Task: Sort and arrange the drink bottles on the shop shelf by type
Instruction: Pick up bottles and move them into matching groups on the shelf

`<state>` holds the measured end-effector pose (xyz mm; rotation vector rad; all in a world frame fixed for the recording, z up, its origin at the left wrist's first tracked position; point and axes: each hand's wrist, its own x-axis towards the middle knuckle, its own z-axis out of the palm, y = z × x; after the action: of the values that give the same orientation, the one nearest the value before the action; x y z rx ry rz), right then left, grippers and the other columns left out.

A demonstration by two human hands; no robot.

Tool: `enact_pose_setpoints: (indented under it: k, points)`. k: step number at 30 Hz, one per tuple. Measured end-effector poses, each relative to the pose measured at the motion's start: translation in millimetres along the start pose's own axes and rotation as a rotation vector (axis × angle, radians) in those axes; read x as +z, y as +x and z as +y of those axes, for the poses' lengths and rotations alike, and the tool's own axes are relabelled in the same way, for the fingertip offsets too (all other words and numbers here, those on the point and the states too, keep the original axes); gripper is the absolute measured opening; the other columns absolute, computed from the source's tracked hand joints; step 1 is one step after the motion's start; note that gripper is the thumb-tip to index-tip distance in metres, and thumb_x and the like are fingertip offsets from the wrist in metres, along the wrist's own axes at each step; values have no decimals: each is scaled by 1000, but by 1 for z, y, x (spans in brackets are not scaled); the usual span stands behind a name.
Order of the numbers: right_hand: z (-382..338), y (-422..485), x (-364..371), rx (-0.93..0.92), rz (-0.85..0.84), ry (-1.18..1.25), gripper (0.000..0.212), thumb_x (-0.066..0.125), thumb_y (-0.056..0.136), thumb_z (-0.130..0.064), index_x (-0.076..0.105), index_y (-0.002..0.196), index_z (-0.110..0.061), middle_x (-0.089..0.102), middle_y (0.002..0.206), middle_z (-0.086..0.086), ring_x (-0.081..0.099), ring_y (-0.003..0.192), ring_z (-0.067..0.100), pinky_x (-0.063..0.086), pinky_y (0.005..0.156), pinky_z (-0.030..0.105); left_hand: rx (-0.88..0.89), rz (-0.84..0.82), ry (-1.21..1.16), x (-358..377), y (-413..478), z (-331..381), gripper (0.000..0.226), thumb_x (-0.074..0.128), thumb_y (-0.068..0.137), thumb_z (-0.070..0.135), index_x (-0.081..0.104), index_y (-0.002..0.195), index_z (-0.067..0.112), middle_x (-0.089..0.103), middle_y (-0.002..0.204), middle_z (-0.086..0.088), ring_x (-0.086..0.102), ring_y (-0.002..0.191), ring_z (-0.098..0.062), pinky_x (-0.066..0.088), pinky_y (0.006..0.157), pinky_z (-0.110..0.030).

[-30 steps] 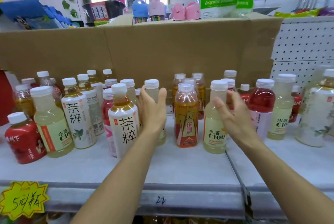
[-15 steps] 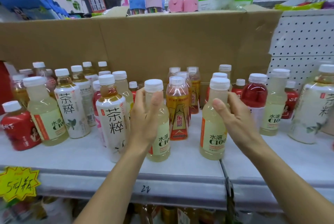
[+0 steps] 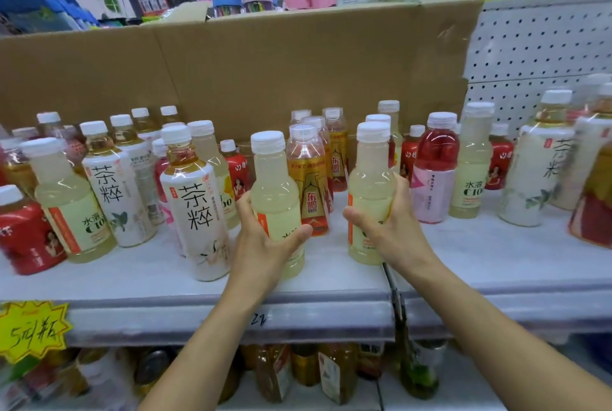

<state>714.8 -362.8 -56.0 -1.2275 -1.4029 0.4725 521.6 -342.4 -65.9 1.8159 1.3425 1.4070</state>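
My left hand (image 3: 265, 245) grips a pale yellow C100 bottle (image 3: 275, 202) with a white cap near the front of the white shelf (image 3: 496, 255). My right hand (image 3: 387, 225) grips a second pale yellow C100 bottle (image 3: 369, 185) beside it. Between and behind them stands an orange energy drink bottle (image 3: 309, 178). A white tea bottle (image 3: 195, 208) with black characters stands just left of my left hand. More C100 bottles stand at the far left (image 3: 66, 205) and right (image 3: 472, 172).
Red-labelled bottles (image 3: 25, 238) and a red juice bottle (image 3: 435, 172) are mixed in with the others. A brown cardboard wall (image 3: 265, 72) backs the shelf, white pegboard (image 3: 543, 46) at right. A yellow price tag (image 3: 31, 329) hangs at the lower left; more bottles fill the shelf below.
Both hands closed around the two C100 bottles and drew them forward toward the shelf's front edge; the left one came out from behind the white tea bottle.
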Motion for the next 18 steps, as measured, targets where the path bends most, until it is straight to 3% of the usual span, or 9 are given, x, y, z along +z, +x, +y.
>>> enact_pose_setpoints:
  k: [2, 4, 6, 8, 12, 18]
  points:
    - [-4, -2, 1, 5, 23, -1, 81, 76, 84, -22, 23, 145, -21, 41, 108, -29, 48, 101, -9, 39, 91, 14, 19, -28, -28, -2, -1, 4, 91, 81, 79, 31, 18, 145, 28, 44, 121, 17, 46, 111, -6, 36, 87, -22]
    - [-9, -4, 0, 10, 39, -7, 74, 76, 84, -22, 28, 139, -24, 45, 106, -27, 48, 94, -25, 40, 78, 1, 35, -64, -68, -3, -1, 7, 90, 78, 81, 34, 16, 147, 31, 47, 124, 16, 49, 112, -6, 37, 87, -22]
    - [-15, -6, -3, 21, 44, -19, 67, 77, 83, -24, 32, 133, -28, 48, 105, -25, 46, 87, -32, 40, 70, -3, 43, -101, -114, -2, -1, 10, 90, 75, 81, 40, 16, 149, 35, 49, 120, 22, 52, 106, 0, 38, 86, -22]
    - [-23, -11, -9, 30, 64, -23, 63, 79, 81, -27, 37, 129, -29, 52, 104, -24, 49, 85, -29, 41, 68, 1, 53, -134, -169, 1, -3, 16, 89, 70, 78, 50, 19, 150, 39, 48, 117, 29, 51, 104, 8, 42, 89, -24]
    - [-36, -25, -27, 35, 123, -17, 58, 81, 76, -39, 45, 121, -33, 63, 107, -16, 61, 93, -9, 48, 76, 13, 73, -196, -297, 11, -14, 36, 81, 68, 76, 56, 30, 146, 41, 56, 123, 23, 57, 113, -3, 51, 98, -39]
    - [-46, -57, -67, 39, 183, 17, 51, 81, 78, -38, 51, 119, -31, 68, 102, -17, 65, 91, -6, 53, 75, 15, 88, -277, -436, 41, -40, 71, 73, 69, 74, 57, 40, 139, 43, 60, 122, 21, 60, 111, 0, 52, 86, -24]
